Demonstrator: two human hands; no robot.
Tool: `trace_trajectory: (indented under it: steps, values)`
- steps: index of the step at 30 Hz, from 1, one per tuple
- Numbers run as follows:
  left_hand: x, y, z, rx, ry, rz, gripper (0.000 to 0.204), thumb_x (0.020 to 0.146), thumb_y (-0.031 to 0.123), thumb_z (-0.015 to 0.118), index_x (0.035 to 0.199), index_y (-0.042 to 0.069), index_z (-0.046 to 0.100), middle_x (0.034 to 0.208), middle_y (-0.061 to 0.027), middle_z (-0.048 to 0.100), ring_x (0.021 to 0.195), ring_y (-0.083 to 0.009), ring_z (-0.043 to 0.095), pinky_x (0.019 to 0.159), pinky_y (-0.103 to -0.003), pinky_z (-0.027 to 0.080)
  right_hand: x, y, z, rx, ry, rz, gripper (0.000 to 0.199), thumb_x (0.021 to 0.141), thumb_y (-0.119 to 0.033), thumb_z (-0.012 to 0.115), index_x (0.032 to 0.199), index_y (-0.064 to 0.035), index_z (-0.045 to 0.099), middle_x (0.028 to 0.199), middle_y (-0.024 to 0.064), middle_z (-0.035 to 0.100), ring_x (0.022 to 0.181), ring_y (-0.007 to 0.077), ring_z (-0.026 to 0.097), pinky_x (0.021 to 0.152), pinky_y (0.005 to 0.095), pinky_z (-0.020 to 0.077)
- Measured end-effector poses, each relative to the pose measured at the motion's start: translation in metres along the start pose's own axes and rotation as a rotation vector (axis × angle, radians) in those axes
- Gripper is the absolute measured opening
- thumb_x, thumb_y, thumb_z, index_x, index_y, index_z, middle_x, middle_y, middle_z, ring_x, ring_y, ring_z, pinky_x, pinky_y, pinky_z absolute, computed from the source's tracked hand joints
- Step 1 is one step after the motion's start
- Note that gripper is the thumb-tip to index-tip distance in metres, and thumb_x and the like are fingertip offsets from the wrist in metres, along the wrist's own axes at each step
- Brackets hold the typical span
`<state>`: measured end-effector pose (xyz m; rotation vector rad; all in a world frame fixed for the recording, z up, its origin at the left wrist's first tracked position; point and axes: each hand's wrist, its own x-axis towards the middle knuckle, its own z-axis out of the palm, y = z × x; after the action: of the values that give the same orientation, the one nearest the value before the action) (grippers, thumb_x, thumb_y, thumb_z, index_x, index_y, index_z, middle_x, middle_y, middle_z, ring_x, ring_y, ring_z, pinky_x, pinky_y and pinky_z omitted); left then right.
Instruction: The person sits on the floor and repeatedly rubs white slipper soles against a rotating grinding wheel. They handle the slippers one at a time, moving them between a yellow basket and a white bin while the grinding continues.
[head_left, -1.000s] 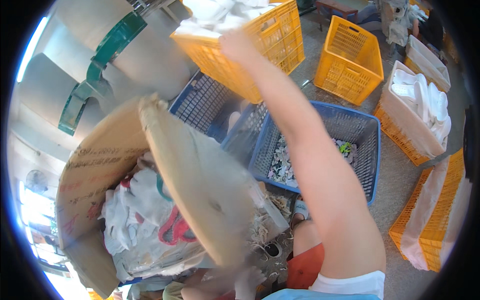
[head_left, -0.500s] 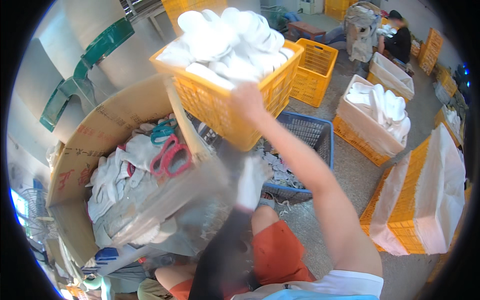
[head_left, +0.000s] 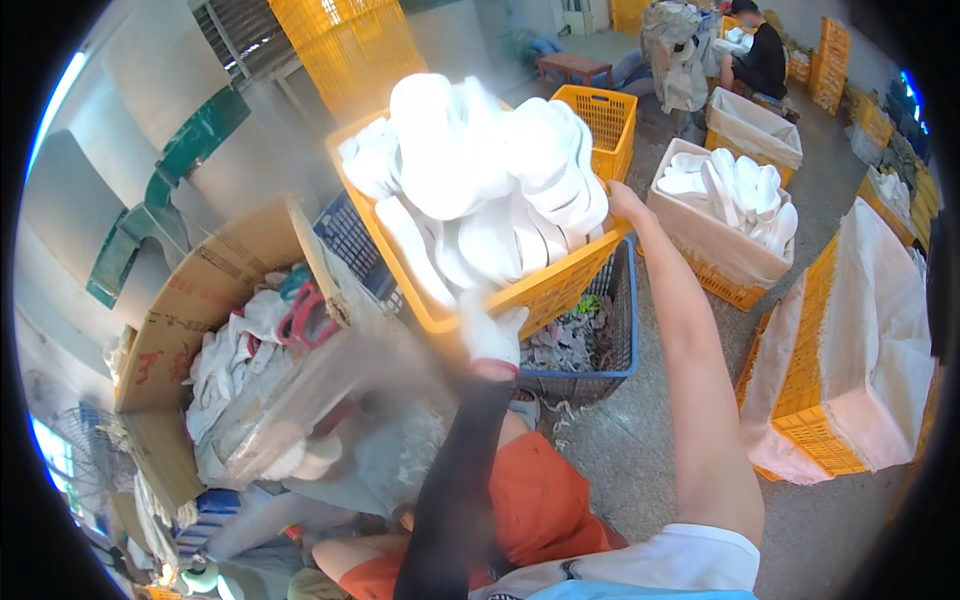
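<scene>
A yellow plastic crate (head_left: pixel 562 297), heaped with white shoe soles (head_left: pixel 470 165), is held tilted in front of me. My left hand (head_left: pixel 490 335), in a white glove below a black sleeve, is closed on the crate's near rim. Bare and at the crate's right corner, my right hand (head_left: pixel 624 205) grips the rim there; some of its fingers are hidden. Partly beneath the crate stands a blue basket (head_left: pixel 632 320) with grey-white scraps (head_left: pixel 570 345) inside.
To the left, a cardboard box (head_left: pixel 190 300) holds white gloves (head_left: pixel 225 370) and red-handled scissors (head_left: pixel 300 315). At right are a lined crate of soles (head_left: pixel 725 270) and stacked yellow crates (head_left: pixel 810 430). A person (head_left: pixel 760 60) sits at the back near a yellow crate (head_left: pixel 612 120).
The loaded crate has turned and come lower, its open top now tipped more toward me. My left hand has risen onto its near rim. My right hand has shifted to its right corner.
</scene>
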<state>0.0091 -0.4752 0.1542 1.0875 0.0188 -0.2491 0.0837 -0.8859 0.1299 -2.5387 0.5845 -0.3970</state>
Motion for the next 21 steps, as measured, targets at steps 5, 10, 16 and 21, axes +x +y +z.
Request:
trace_trajectory:
  steps: [5,10,16,21]
  values:
    - [-0.008,0.009,-0.013,0.729,-0.012,0.346,0.064,0.066,0.019,0.096,0.11,0.001,0.054,0.107,-0.017,0.064,0.097,-0.028,0.064,0.085,-0.043,0.056,-0.078,0.025,0.016,0.007,0.224,-0.014,0.037,0.091,-0.025,0.067,0.112,0.0045,0.063,0.109,0.0314,0.071,0.106,0.0493,0.067,0.094,0.0557,0.0526]
    - [0.02,0.008,-0.025,0.286,0.038,-0.115,0.045,0.088,0.031,0.068,0.125,0.009,0.054,0.134,-0.0186,0.052,0.121,-0.038,0.052,0.095,-0.063,0.052,-0.15,0.008,-0.007,0.006,0.183,0.067,0.035,0.091,-0.022,0.063,0.115,0.0023,0.056,0.103,0.0341,0.07,0.103,0.0515,0.067,0.092,0.058,0.0528]
    - [0.039,-0.015,-0.041,0.411,0.123,-0.167,0.046,0.093,0.028,0.061,0.135,0.009,0.056,0.138,-0.017,0.054,0.123,-0.0447,0.055,0.095,-0.069,0.052,-0.232,-0.021,0.009,-0.044,0.226,0.205,0.033,0.092,-0.017,0.06,0.119,0.0014,0.052,0.101,0.0336,0.07,0.098,0.0515,0.068,0.087,0.06,0.0535]
    - [0.025,-0.078,-0.083,0.155,0.158,-0.245,0.048,0.095,0.038,0.063,0.133,0.01,0.06,0.13,-0.0134,0.061,0.114,-0.0357,0.061,0.092,-0.055,0.054,-0.319,-0.033,0.045,0.038,0.232,0.378,0.038,0.092,-0.013,0.061,0.125,0.0005,0.049,0.105,0.0318,0.067,0.097,0.0517,0.065,0.086,0.0605,0.0519]
